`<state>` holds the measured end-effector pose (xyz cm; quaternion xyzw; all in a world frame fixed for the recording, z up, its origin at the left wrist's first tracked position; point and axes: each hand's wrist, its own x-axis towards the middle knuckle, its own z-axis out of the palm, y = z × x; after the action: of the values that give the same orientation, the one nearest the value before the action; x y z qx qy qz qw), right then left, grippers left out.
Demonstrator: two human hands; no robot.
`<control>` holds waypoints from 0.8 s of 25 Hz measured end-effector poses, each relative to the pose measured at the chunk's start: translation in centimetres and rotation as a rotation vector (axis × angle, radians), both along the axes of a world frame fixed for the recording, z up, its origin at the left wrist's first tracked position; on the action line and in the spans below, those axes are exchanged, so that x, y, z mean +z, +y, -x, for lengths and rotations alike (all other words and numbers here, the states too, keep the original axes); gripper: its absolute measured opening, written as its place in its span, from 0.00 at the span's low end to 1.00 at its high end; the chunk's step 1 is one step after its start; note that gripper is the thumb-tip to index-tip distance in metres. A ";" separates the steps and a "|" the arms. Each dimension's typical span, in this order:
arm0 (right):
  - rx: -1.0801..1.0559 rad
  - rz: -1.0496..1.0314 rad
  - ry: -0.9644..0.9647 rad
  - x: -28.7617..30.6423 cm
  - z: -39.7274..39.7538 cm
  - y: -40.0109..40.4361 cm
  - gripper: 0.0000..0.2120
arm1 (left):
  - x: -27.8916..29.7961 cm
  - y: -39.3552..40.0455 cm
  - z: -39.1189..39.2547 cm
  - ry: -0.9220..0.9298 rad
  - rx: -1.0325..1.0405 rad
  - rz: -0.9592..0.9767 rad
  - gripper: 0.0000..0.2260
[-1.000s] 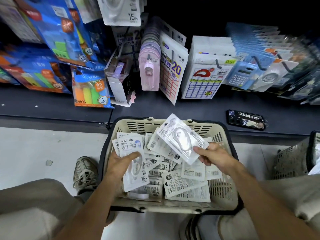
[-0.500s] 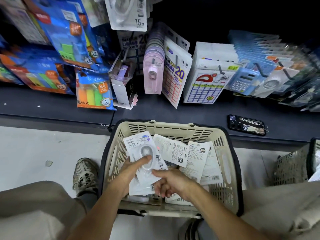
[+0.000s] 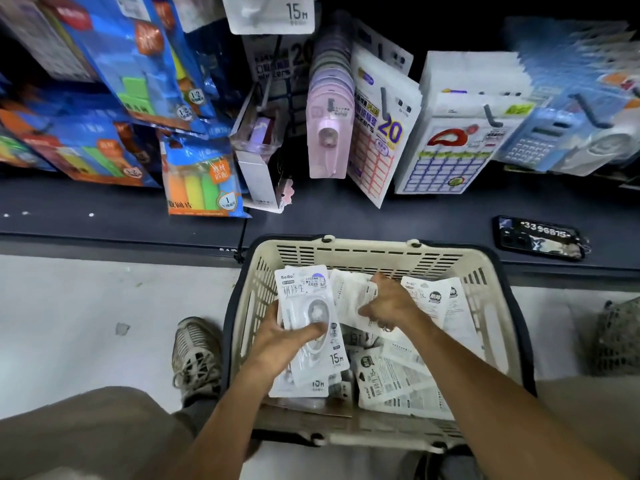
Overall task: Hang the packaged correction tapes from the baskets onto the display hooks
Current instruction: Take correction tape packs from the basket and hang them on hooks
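Far left on the display, blue packs of sticky notes (image 3: 114, 74) hang over the dark shelf (image 3: 104, 209), and down on the pale floor a grey shoe (image 3: 196, 355) sits just beside the basket. Moving in, the left hand (image 3: 280, 344) is over the left half of the beige basket (image 3: 360, 258), fingers behind and thumb pressed across the front, clamped on a small stack of correction tape packs (image 3: 306, 306), the top one face up with its 15m mark showing. Above it, at the far top, a white 15m pack (image 3: 273, 13) hangs from the display, with pink tape dispensers (image 3: 329, 133) and label sheets (image 3: 381, 133) hanging on hooks to its right. Back in the basket, the right hand (image 3: 389, 303) reaches into the far middle, fingers curled round the edge of another white pack (image 3: 349, 299), gripping it. More loose packs (image 3: 391, 379) lie heaped face down across the basket floor, near and right. Further right, blue calculators (image 3: 533, 136) hang on the display, a phone (image 3: 540, 239) lies flat on the shelf, and a second basket (image 3: 618, 334) peeks in at the right edge.
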<state>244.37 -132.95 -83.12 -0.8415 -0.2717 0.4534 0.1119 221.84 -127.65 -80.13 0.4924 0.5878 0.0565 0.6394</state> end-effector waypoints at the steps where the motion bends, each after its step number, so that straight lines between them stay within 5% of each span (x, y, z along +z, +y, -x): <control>1: -0.054 0.009 0.087 -0.1 0.2 0.1 0.25 | 0.0 0.4 0.4 -0.006 0.001 0.002 0.33; 3: -0.200 -0.008 0.206 0.6 0.2 -0.5 0.20 | 0.5 1.1 0.9 -0.042 -0.010 0.013 0.24; 6: -0.452 -0.127 0.059 2.2 -0.4 -2.5 0.31 | 2.6 3.5 1.0 -0.099 0.019 0.021 0.21; 8: -0.520 -0.252 0.014 3.1 -0.5 -4.1 0.26 | 4.7 5.9 1.0 -0.136 0.041 -0.003 0.21; 12: -0.270 -0.482 0.243 6.4 1.1 -6.1 0.03 | 9.5 9.8 1.6 -0.197 -0.089 -0.129 0.17; 16: -0.224 -0.637 0.280 10.9 3.3 -6.2 0.11 | 12.3 9.8 3.2 -0.259 -0.142 -0.150 0.20; 20: -0.251 -0.841 0.182 16.7 4.3 -4.1 0.16 | 17.5 10.2 4.3 -0.358 -0.126 -0.210 0.33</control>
<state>240.03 -137.05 -66.42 -0.7058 -0.3174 0.3588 0.5219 217.52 -117.48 -62.62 0.5742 0.4239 0.1637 0.6810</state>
